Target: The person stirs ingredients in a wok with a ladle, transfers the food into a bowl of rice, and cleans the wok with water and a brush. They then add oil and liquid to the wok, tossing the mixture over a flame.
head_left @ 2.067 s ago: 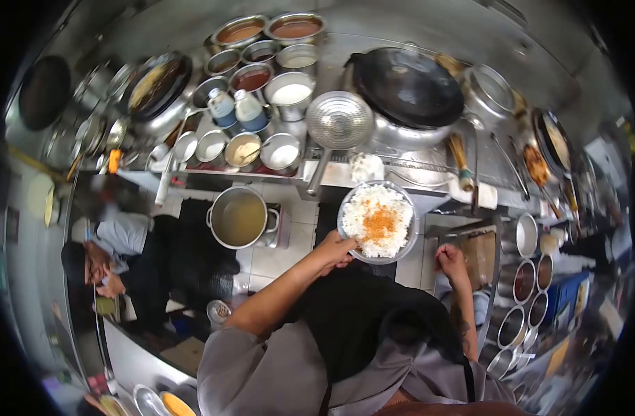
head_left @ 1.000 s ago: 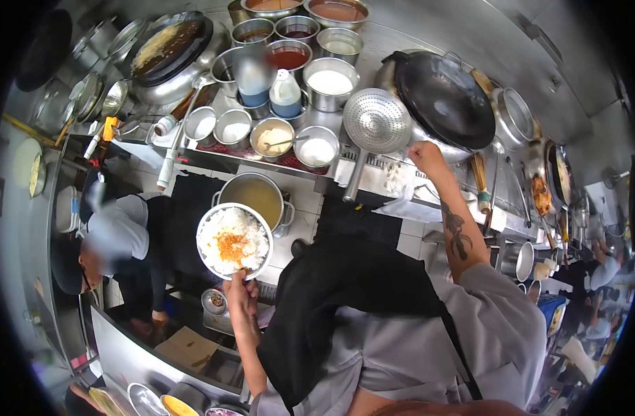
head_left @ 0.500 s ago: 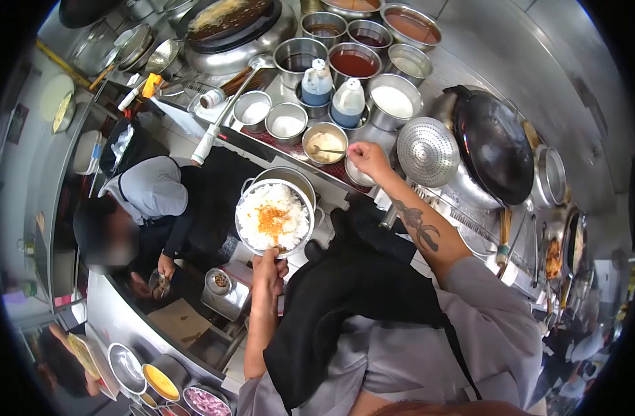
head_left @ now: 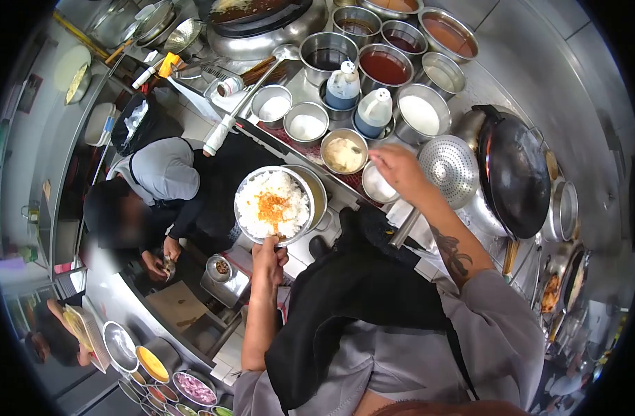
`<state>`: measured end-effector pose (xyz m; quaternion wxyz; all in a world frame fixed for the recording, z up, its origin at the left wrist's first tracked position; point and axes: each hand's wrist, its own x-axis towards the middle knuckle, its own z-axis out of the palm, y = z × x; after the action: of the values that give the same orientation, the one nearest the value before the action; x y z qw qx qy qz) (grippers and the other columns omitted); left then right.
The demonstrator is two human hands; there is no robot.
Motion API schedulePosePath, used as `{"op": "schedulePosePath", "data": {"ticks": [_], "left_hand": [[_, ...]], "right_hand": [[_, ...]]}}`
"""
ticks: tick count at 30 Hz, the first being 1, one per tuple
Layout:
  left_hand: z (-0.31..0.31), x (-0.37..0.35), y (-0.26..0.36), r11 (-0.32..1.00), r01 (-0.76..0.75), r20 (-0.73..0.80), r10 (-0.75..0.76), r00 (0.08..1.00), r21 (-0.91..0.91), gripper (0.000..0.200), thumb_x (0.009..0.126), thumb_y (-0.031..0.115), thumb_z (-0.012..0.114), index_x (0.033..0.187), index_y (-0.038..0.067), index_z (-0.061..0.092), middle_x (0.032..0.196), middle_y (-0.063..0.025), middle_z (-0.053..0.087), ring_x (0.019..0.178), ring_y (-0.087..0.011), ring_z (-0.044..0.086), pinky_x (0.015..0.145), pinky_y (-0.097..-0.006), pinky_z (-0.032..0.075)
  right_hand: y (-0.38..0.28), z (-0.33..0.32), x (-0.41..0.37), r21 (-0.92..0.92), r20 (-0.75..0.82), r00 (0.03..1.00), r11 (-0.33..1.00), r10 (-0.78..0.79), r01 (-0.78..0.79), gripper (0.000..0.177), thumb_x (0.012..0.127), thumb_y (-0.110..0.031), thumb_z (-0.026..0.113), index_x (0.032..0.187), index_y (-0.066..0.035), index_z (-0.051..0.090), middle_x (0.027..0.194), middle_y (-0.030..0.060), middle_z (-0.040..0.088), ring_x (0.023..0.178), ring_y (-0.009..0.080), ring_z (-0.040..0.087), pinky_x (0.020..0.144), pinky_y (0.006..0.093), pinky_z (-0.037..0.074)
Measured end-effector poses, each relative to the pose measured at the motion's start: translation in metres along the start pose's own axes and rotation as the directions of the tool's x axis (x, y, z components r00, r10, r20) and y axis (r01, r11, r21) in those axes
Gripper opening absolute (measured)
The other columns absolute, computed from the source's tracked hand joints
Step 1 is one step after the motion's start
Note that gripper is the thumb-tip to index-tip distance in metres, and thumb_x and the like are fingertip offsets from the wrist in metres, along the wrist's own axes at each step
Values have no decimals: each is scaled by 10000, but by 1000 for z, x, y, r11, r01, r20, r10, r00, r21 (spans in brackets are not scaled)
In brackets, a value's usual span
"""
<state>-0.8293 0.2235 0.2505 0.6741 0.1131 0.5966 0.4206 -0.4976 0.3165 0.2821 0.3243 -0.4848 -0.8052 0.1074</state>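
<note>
My left hand (head_left: pixel 267 262) is closed on the near edge of a round bowl (head_left: pixel 244 229) heaped with white rice (head_left: pixel 262 194). Orange-brown seasoning lies on the middle of the rice. A steel pot (head_left: pixel 322 201) shows behind and partly below this bowl. My right hand (head_left: pixel 399 170) has its fingers curled together beside a tin of pale paste (head_left: pixel 345 154). The head of a small spoon (head_left: pixel 357 149) shows at that tin's right side, its handle running toward my fingertips. Under my right hand stands a tin of white powder (head_left: pixel 378 186), partly covered by it.
Sauce pots (head_left: pixel 385 66) and two squeeze bottles (head_left: pixel 374 111) crowd the counter ahead. A perforated ladle (head_left: pixel 447 170) and a black wok (head_left: pixel 515 173) sit to the right. Left, a long-handled ladle (head_left: pixel 224 132) overhangs the counter edge, and a co-worker (head_left: pixel 158 177) bends over a lower bench.
The view has shifted, so the counter sits further right. My right hand has moved slightly away from the paste tin, and the spoon has shifted to that tin's right side. The rice bowl stays held.
</note>
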Motion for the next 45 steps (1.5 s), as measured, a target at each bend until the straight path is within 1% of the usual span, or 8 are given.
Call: {"op": "schedulePosePath", "data": {"ticks": [6, 17, 28, 35, 38, 39, 42, 45], "left_hand": [[5, 23, 4, 1000, -10, 10, 10, 1000, -1, 144, 808, 96, 491, 907, -7, 510, 683, -27, 483, 454, -72, 354, 385, -214, 266], [17, 39, 7, 997, 12, -47, -15, 999, -73, 120, 806, 89, 503, 902, 17, 505, 695, -15, 482, 456, -60, 335, 378, -195, 245], [17, 50, 18, 998, -4, -40, 1, 999, -56, 127, 801, 89, 496, 904, 14, 497, 685, -10, 463, 463, -60, 342, 382, -199, 250], [19, 85, 25, 999, -11, 4, 11, 1000, -36, 115, 812, 89, 491, 898, 12, 500, 658, -14, 457, 470, -64, 361, 384, -209, 253], [34, 93, 34, 997, -50, 46, 53, 998, -64, 118, 820, 96, 497, 897, 6, 504, 658, -16, 461, 468, -70, 358, 388, -220, 248], [39, 95, 37, 994, -57, 57, 63, 996, -89, 122, 821, 95, 495, 902, 4, 505, 666, -17, 463, 466, -71, 353, 390, -223, 247], [45, 94, 41, 989, -69, 88, 81, 993, -128, 132, 822, 90, 487, 918, 1, 501, 693, -18, 467, 464, -71, 335, 396, -229, 247], [45, 87, 42, 987, -86, 97, 100, 990, -137, 127, 818, 92, 485, 913, 9, 498, 686, -25, 466, 466, -70, 341, 387, -222, 241]], "right_hand": [[25, 51, 60, 605, -220, 898, 775, 381, -181, 186, 885, -122, 590, 1016, 9, 606, 811, 131, 659, 704, 186, 646, 621, 287, 488], [72, 147, 81, 550, -119, 864, 757, 490, -354, 124, 882, -97, 561, 962, -7, 590, 759, 126, 666, 649, 182, 639, 603, 300, 483], [63, 117, 77, 814, 159, 654, 277, 740, -511, 144, 913, -134, 549, 1002, -26, 583, 796, 69, 648, 584, 74, 536, 513, 215, 459], [22, 64, 91, 908, 179, 689, 151, 702, -390, 131, 908, -131, 573, 986, -26, 590, 778, 55, 646, 578, 62, 523, 517, 208, 447], [-13, 36, 104, 890, 103, 772, 289, 628, -354, 139, 911, -127, 571, 994, -17, 592, 793, 56, 645, 590, 53, 520, 538, 198, 441], [-23, 29, 106, 795, -32, 826, 516, 562, -320, 161, 917, -128, 565, 1011, 0, 589, 815, 61, 645, 651, 66, 562, 592, 198, 456], [-21, 32, 117, 629, -237, 893, 761, 382, -158, 176, 924, -128, 554, 1026, 13, 585, 837, 71, 644, 728, 93, 603, 646, 208, 471], [10, 64, 130, 614, -211, 903, 769, 376, -177, 168, 910, -115, 565, 1024, 6, 590, 812, 74, 659, 749, 102, 623, 655, 222, 481]]}}
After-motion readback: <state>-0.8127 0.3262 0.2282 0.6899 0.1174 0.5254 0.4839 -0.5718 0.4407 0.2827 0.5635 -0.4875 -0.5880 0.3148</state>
